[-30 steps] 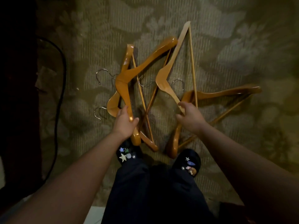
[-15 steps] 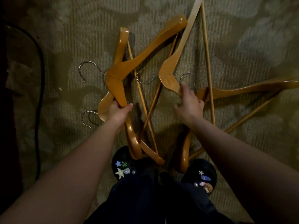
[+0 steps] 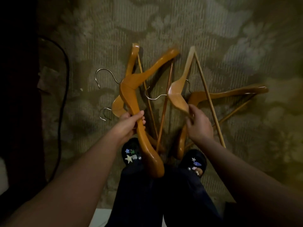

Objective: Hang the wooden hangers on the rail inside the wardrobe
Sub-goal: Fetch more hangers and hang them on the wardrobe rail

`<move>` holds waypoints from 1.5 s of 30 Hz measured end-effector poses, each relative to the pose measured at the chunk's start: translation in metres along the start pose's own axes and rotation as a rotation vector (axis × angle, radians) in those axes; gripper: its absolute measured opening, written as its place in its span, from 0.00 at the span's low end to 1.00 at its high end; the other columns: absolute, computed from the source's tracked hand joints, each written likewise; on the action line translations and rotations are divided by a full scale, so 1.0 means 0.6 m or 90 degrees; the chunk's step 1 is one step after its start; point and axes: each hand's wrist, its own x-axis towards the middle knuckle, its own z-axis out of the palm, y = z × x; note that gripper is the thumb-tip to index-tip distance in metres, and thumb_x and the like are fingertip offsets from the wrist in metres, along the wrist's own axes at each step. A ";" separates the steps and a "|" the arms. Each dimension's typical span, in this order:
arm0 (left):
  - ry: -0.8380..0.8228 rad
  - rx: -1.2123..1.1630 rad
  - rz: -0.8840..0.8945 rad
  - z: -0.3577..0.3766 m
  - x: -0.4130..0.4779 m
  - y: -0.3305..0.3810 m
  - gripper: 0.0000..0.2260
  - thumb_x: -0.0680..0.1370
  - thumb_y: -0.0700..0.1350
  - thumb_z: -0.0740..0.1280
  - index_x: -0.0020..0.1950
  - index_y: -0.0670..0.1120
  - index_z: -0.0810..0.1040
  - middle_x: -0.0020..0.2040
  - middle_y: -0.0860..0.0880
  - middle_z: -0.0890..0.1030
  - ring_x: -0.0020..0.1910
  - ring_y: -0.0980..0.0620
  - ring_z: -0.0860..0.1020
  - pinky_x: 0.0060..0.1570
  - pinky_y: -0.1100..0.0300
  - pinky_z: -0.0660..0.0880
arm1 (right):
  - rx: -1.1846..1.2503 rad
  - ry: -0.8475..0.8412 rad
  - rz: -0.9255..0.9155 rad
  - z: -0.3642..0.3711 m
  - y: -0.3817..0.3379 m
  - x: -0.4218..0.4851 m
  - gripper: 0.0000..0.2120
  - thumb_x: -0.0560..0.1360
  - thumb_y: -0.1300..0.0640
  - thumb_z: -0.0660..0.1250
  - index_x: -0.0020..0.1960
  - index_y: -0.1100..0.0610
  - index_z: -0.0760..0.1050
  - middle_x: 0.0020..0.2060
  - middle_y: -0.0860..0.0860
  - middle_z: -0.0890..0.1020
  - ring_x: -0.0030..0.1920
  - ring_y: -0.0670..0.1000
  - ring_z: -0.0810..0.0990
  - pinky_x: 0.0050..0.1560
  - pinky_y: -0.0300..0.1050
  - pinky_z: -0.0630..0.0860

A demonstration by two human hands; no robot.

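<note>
Nearest to the camera are the person's dark trousers [image 3: 155, 194] and two black shoes, the left shoe [image 3: 131, 154] and the right shoe [image 3: 196, 163], both with small charms on top. Just above them the left hand [image 3: 129, 123] has its fingers curled round one arm of an orange wooden hanger [image 3: 131, 84], whose lower end comes in front of the trousers, between the shoes. The right hand [image 3: 199, 126] pinches the lower arm of a paler hanger [image 3: 177, 94]; whether this one is off the floor, one cannot tell. Partly under the orange hanger, a second orange hanger [image 3: 118, 107] lies on the carpet [image 3: 213, 30]. A fourth hanger [image 3: 229, 94] lies on the right, one arm reaching far to the right, and the thin rod of the paler hanger crosses over it. On the left a black cable [image 3: 65, 79] runs along the carpet beside a dark edge. Past the hangers the flowered carpet goes on toward the far side and the right.
</note>
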 end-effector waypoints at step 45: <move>0.254 -0.413 0.027 -0.086 -1.064 -0.378 0.13 0.78 0.52 0.64 0.39 0.44 0.75 0.30 0.48 0.73 0.27 0.54 0.70 0.30 0.63 0.71 | -0.361 -0.449 -0.241 -0.475 -0.291 -0.691 0.08 0.81 0.58 0.54 0.50 0.58 0.71 0.35 0.52 0.73 0.33 0.48 0.70 0.33 0.40 0.67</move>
